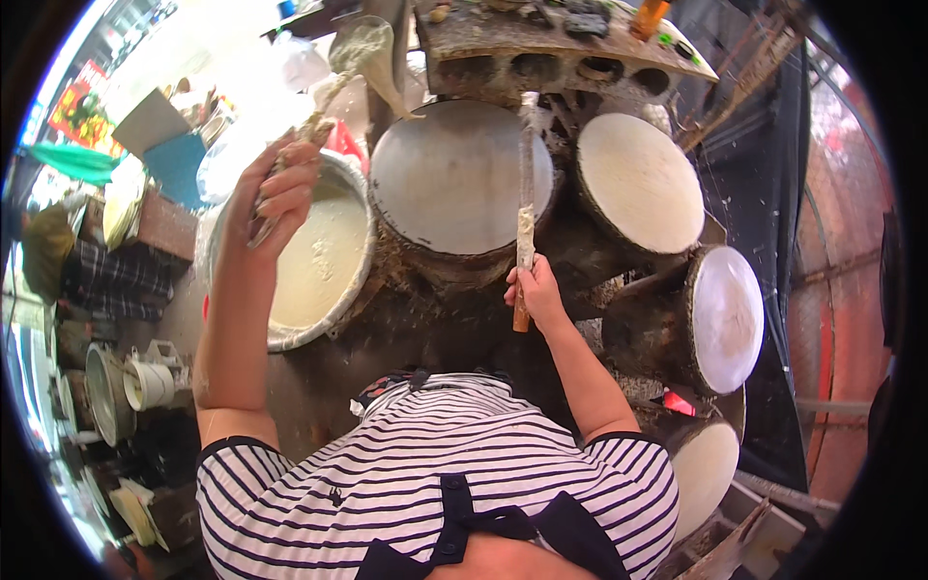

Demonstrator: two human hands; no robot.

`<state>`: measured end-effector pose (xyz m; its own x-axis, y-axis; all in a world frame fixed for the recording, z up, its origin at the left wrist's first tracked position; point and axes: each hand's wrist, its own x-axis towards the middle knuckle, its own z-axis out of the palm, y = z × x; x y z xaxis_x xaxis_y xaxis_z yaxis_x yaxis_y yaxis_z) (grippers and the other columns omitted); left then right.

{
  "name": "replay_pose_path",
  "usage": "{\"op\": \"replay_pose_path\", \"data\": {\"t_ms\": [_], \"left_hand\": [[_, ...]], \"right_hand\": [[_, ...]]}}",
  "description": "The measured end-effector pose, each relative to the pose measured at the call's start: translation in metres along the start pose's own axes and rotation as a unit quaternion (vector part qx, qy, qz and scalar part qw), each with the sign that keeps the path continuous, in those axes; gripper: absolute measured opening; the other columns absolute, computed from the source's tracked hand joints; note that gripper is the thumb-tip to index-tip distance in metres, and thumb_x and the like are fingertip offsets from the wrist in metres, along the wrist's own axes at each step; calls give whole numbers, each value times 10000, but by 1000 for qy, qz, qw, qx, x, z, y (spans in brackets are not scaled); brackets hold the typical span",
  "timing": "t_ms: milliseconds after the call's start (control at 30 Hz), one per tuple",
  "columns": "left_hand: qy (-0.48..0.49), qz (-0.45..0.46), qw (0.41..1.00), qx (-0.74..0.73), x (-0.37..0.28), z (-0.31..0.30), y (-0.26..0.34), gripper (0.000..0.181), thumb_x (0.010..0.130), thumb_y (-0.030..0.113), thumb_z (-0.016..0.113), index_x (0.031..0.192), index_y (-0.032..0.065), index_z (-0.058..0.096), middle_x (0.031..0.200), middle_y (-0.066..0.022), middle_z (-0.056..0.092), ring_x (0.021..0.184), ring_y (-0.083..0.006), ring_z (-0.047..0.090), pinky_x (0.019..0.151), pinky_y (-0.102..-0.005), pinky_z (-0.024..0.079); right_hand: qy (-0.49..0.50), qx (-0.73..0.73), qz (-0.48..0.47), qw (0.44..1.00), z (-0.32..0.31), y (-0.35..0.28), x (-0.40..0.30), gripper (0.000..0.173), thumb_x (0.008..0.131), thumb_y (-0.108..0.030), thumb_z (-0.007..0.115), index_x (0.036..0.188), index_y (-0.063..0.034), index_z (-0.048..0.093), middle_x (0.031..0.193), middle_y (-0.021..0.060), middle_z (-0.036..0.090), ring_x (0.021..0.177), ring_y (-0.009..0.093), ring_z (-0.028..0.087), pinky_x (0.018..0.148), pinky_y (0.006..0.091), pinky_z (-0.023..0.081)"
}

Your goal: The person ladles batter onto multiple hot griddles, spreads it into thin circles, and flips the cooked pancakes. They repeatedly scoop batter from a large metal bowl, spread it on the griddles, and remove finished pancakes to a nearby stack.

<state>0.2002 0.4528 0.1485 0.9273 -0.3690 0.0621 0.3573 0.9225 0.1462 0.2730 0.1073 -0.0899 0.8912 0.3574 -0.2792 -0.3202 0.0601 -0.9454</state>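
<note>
My left hand (286, 181) is raised over the left side of a large basin (367, 239), gripping the handle of a ladle (362, 43). The ladle is caked with pale batter, and a thick strand of it hangs towards the far-left rim of a round griddle (449, 174). That griddle's surface is bare grey metal with dark flecks along its rim. Creamy batter (315, 264) fills the basin. In my right hand (538, 290) is a batter-crusted wooden stick (526, 181), held by its brown lower end. Its far end extends across the griddle's right side, past the back rim.
On the right stand more round griddles: one coated with a cream layer (641, 185), a whitish one (728, 319), and a pale one (707, 478) near my elbow. Behind is a ledge (565, 36) over holed blocks, holding an orange bottle (650, 18). A white bucket (148, 383) stands left.
</note>
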Motion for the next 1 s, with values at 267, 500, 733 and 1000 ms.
{"op": "replay_pose_path", "data": {"t_ms": [267, 500, 733, 1000], "left_hand": [[125, -54, 990, 30, 152, -88, -48, 179, 946, 189, 442, 925, 13, 422, 721, -4, 461, 474, -68, 406, 355, -206, 345], [325, -7, 785, 527, 189, -157, -119, 194, 894, 216, 521, 824, 35, 508, 517, -6, 436, 362, -100, 393, 315, -261, 334], [248, 71, 357, 898, 171, -207, -131, 344, 878, 254, 508, 1127, 17, 500, 863, -211, 617, 825, -387, 591, 718, -419, 477], [221, 78, 166, 958, 156, -203, -129, 484, 854, 241, 534, 1303, 101, 422, 966, -138, 557, 823, -326, 604, 680, -419, 491]], "right_hand": [[66, -21, 41, 997, -47, 10, -22, 136, 911, -102, 407, 1030, -38, 425, 736, 32, 518, 460, 69, 472, 379, 224, 402], [112, -19, 55, 992, -39, 17, -31, 151, 880, -109, 405, 998, -39, 468, 673, 29, 517, 457, 86, 481, 382, 244, 398], [139, -23, 33, 989, -19, 10, -27, 194, 869, -100, 402, 1038, -38, 475, 678, 23, 509, 481, 81, 483, 398, 231, 409], [155, -46, 25, 987, 2, 14, -20, 276, 860, -78, 392, 1122, -33, 464, 688, 38, 510, 490, 99, 482, 395, 251, 408]]}}
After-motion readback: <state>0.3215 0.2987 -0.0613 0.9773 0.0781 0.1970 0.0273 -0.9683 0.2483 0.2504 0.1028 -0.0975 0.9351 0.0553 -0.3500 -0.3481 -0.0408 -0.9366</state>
